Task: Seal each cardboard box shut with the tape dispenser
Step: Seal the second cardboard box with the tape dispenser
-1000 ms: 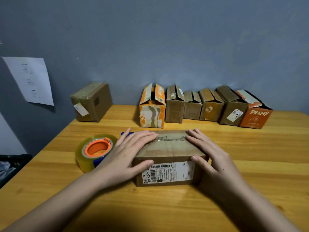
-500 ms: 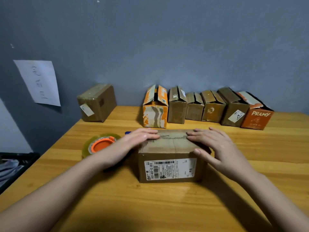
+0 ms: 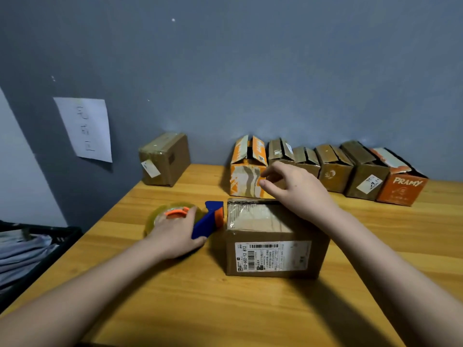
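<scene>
On the wooden counter (image 3: 250, 309), the left grip (image 3: 175, 234) clasps the tape dispenser (image 3: 208, 221) beside the box (image 3: 273, 246), ready for taping; the right grip (image 3: 298, 191), loosely curled and empty, hovers above it.

The left hand (image 3: 176, 232) covers much of the tape dispenser (image 3: 200, 220) — its grip is perhaps around the handle; the wall note (image 3: 85, 128) is unreadable.

Two bare forearms and hands, head view.
Left hand (image 3: 175, 236) and right hand (image 3: 298, 191): no sleeves, rings or watch visible.
</scene>
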